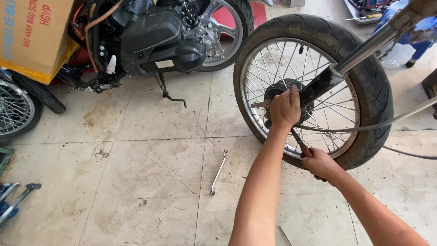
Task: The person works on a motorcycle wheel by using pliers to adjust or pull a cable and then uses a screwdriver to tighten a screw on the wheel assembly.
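Rubber-tyred spoked wheel (373, 86): your left hand (285, 109) closes on its round metal hub, your right hand (320, 163) grips a slim tool handle (300, 145); curved steel wrench (218, 172) lies near left.

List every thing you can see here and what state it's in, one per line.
Front wheel: upright, mounted in the fork.
Left hand: gripping at the hub.
Right hand: gripping a tool handle.
Wrench: lying flat on the floor, untouched.
Motorbike: parked on its stand.
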